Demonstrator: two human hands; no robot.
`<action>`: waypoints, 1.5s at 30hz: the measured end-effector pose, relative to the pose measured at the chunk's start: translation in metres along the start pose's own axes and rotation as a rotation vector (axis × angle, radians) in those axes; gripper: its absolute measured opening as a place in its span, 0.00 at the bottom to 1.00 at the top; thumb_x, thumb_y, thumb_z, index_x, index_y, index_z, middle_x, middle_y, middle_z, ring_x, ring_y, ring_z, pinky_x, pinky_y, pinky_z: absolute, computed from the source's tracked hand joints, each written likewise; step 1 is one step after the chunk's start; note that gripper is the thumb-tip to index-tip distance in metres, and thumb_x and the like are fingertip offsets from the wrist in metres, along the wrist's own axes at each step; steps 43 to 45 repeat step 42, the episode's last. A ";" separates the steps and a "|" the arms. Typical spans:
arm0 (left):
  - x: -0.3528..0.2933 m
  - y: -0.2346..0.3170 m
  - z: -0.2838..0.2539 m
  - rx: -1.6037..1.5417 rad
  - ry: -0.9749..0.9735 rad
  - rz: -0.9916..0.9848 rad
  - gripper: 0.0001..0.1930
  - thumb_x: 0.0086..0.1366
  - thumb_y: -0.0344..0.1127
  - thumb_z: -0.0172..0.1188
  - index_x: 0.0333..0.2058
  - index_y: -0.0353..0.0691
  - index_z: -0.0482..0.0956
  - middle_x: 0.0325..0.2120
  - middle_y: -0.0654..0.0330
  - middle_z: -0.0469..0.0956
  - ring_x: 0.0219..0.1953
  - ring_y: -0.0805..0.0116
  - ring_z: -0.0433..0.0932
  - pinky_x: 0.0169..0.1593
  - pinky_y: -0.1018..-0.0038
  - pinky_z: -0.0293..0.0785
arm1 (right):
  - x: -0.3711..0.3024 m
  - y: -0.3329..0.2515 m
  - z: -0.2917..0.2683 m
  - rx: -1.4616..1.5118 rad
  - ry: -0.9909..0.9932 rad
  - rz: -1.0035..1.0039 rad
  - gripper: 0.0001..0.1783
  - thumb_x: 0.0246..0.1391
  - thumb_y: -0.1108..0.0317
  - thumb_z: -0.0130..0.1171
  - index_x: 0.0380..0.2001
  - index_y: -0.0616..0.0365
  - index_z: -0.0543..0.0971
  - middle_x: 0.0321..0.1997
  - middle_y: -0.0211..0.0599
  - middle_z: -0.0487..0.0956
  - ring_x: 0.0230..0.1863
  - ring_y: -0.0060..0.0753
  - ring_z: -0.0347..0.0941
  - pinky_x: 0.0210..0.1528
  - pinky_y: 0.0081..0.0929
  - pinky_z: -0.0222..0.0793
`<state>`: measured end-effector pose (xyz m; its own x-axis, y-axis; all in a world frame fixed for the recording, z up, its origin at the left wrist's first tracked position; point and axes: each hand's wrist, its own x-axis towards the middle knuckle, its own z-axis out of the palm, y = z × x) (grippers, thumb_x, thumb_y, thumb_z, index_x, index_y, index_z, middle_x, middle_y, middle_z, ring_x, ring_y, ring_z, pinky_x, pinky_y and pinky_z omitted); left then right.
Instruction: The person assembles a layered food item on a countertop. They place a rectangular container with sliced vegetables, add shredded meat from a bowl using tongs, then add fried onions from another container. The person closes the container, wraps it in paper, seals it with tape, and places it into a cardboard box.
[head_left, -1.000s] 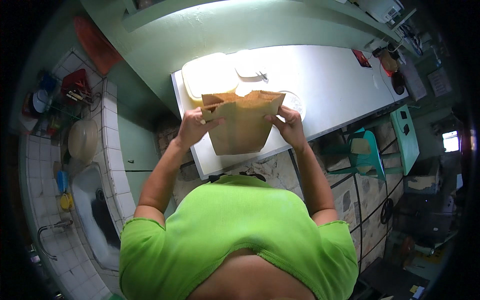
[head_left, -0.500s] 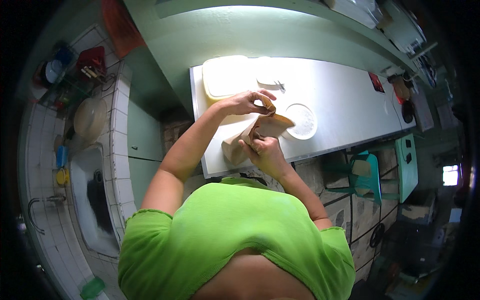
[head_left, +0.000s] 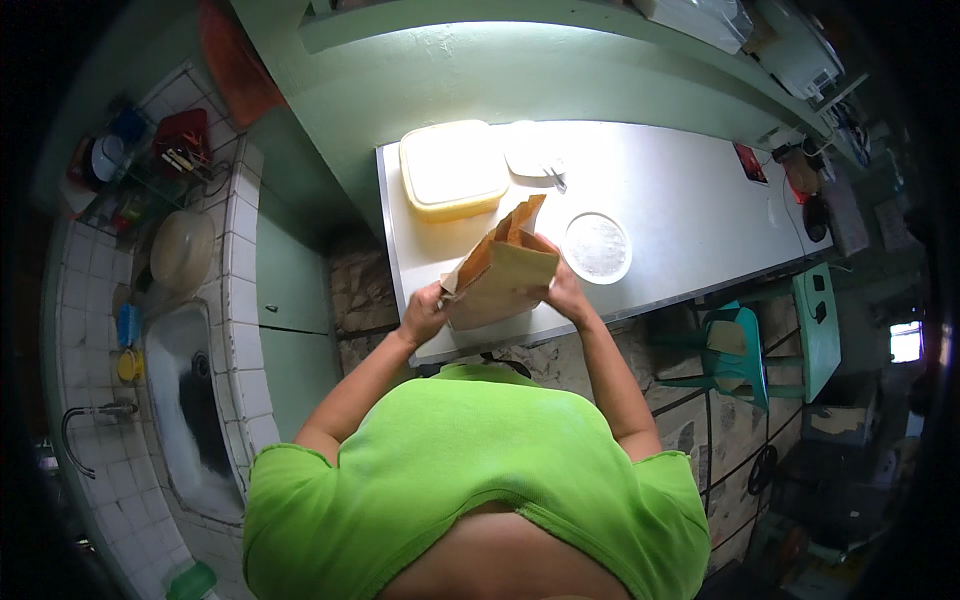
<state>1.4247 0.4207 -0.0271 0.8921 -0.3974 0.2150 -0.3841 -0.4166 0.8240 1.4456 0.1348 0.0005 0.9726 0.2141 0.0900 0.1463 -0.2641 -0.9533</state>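
Observation:
A brown paper bag (head_left: 500, 285) is held up over the near left part of the white table, its mouth spread apart and facing up and away from me. My left hand (head_left: 424, 314) is closed on the bag's left side. On the opposite side my right hand (head_left: 562, 288) grips the bag, some of its fingers hidden behind the paper. Just right of the bag stands a round white tub (head_left: 598, 247) with whitish contents. Beyond the bag, a yellow container with a white lid (head_left: 455, 170) sits at the table's far left corner. What the bag holds is hidden.
A small white container (head_left: 535, 150) and a metal utensil (head_left: 553, 178) lie near the wall on the white table (head_left: 690, 215). Left of me is a tiled counter with a sink (head_left: 180, 400). A teal plastic chair (head_left: 735, 350) stands at the right.
Both hands have shifted from the bag's upper edge to its two sides. The bag has turned more upright, and its mouth is spread wider.

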 end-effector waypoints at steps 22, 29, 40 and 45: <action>0.068 -0.029 -0.034 -0.743 -0.055 -0.340 0.12 0.61 0.34 0.64 0.40 0.33 0.79 0.36 0.65 0.81 0.40 0.78 0.76 0.47 0.78 0.72 | 0.014 0.005 0.035 0.543 0.299 0.250 0.17 0.58 0.70 0.59 0.48 0.68 0.77 0.33 0.33 0.83 0.33 0.17 0.75 0.37 0.17 0.70; 0.076 -0.012 -0.012 -0.977 0.217 -0.373 0.28 0.63 0.24 0.55 0.61 0.33 0.57 0.50 0.54 0.73 0.51 0.67 0.74 0.55 0.73 0.69 | 0.012 -0.005 0.046 0.722 0.445 0.277 0.29 0.52 0.81 0.58 0.59 0.58 0.70 0.39 0.36 0.81 0.36 0.19 0.75 0.43 0.20 0.74; 0.088 -0.001 -0.039 0.417 -0.373 -0.018 0.13 0.42 0.33 0.72 0.31 0.47 0.85 0.40 0.49 0.76 0.48 0.54 0.73 0.48 0.65 0.69 | -0.017 -0.029 0.018 -0.688 0.429 -0.021 0.08 0.45 0.62 0.65 0.28 0.50 0.80 0.33 0.36 0.75 0.44 0.39 0.72 0.62 0.50 0.53; 0.087 -0.004 -0.045 0.450 -0.325 0.014 0.10 0.42 0.33 0.72 0.27 0.48 0.85 0.38 0.50 0.76 0.48 0.55 0.72 0.47 0.64 0.69 | -0.016 -0.039 0.016 -0.660 0.532 -0.063 0.07 0.45 0.62 0.66 0.26 0.50 0.80 0.32 0.36 0.73 0.44 0.39 0.72 0.60 0.50 0.55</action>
